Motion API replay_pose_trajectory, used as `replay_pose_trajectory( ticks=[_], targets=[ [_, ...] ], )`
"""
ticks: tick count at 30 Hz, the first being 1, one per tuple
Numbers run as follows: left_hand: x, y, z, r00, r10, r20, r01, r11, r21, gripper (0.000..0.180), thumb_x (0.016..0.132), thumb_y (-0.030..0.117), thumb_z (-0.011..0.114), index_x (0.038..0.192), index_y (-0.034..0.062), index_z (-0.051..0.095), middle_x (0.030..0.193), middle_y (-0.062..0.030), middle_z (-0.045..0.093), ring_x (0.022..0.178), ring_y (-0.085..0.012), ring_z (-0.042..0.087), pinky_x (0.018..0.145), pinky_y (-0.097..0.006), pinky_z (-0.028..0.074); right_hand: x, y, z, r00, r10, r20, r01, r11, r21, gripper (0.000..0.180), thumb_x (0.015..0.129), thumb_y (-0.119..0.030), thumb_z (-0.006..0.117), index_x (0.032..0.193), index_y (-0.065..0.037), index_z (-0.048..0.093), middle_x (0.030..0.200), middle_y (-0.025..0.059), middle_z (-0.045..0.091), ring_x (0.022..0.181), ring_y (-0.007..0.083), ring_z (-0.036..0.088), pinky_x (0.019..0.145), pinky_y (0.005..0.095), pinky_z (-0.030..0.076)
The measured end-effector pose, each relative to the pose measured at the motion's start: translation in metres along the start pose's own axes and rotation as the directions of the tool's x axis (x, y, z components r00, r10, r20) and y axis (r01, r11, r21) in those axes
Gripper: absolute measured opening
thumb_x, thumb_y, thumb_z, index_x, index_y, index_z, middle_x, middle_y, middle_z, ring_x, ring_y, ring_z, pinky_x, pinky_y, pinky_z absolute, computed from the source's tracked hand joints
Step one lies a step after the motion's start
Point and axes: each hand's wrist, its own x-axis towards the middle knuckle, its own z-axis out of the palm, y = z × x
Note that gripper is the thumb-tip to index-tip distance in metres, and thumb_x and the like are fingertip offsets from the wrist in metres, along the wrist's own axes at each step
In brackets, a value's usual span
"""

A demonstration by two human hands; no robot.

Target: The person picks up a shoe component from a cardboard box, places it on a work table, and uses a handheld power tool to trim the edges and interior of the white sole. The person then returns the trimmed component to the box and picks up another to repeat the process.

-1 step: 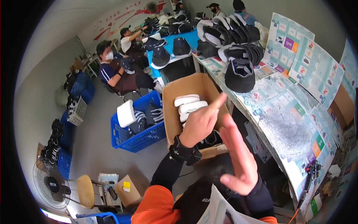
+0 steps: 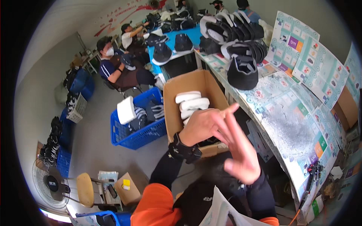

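My left hand (image 2: 201,127) reaches in front of a cardboard box (image 2: 181,83), a black band around its wrist. Its fingers are stretched out, and I see nothing held in them. Beside it, my right hand (image 2: 243,156) is raised with fingers straight and thumb apart, also holding nothing. The fingertips of both hands overlap in view; whether they touch, I cannot tell. White padded pieces (image 2: 196,103) lie stacked inside the box, partly hidden by my left hand. Dark items at the box's near end are mostly covered by my hands.
On the right, a paper-covered bench (image 2: 290,120) carries black shoe uppers (image 2: 243,75). A blue crate (image 2: 145,136) of shoe parts stands left of the box. Seated co-workers (image 2: 113,64) work farther back. A fan (image 2: 51,184) and a wooden chair (image 2: 85,189) stand at lower left.
My hands have come together, the left fingers now crossing by the right fingertips. The view has shifted slightly, and the box and crate appear a little higher.
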Motion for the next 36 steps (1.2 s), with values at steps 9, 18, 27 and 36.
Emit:
replay_pose_trajectory(
  ticks=[9, 18, 27, 36],
  targets=[
    [-0.037, -0.014, 0.031, 0.8, -0.281, 0.529, 0.377, -0.45, -0.809, 0.08, 0.113, 0.063, 0.034, 0.163, 0.0004, 0.033, 0.154, -0.0217, 0.054, 0.133, -0.0311, 0.06, 0.11, -0.046, 0.05, 0.021, 0.012, -0.015, 0.875, 0.188, 0.446, 0.008, 0.916, -0.4, 0.032, 0.098, 0.001, 0.064, 0.13, 0.001, 0.067, 0.102, 0.0162, 0.075, 0.096, 0.0351, 0.074, 0.09, 0.0363, 0.057],
    [-0.07, -0.096, -0.042, 0.553, -0.784, -0.28, 0.608, 0.61, -0.508, 0.067, 0.112, 0.035, 0.056, 0.155, -0.0109, 0.03, 0.086, -0.0141, 0.076, 0.091, -0.0256, 0.076, 0.09, -0.038, 0.057, 0.0, 0.059, -0.062, 0.784, 0.509, 0.356, -0.444, 0.86, -0.252, 0.101, 0.107, -0.073, 0.04, 0.17, 0.002, 0.014, 0.179, 0.0207, 0.016, 0.165, 0.0322, 0.015, 0.13, 0.0481, 0.017],
    [-0.072, -0.118, -0.099, 0.556, -0.824, -0.107, 0.468, 0.417, -0.779, 0.092, 0.104, 0.083, 0.028, 0.06, 0.0069, 0.058, 0.047, -0.0012, 0.04, 0.04, -0.0147, 0.045, 0.051, -0.028, 0.043, -0.072, 0.066, -0.101, 0.849, 0.523, 0.08, -0.528, 0.83, 0.178, 0.085, 0.113, -0.065, 0.023, 0.16, 0.004, 0.038, 0.154, 0.0232, 0.056, 0.147, 0.0325, 0.05, 0.122, 0.0453, 0.038],
    [-0.054, -0.111, -0.1, 0.594, -0.804, 0.04, 0.509, 0.337, -0.792, 0.099, 0.094, 0.094, 0.011, 0.051, 0.0097, 0.041, 0.044, -0.0013, 0.034, 0.036, -0.0159, 0.038, 0.047, -0.028, 0.037, -0.112, 0.055, -0.117, 0.865, 0.449, -0.226, -0.414, 0.891, 0.186, 0.083, 0.113, -0.065, 0.027, 0.145, 0.006, 0.054, 0.13, 0.0247, 0.07, 0.12, 0.0343, 0.069, 0.103, 0.0438, 0.054]
  ],
)
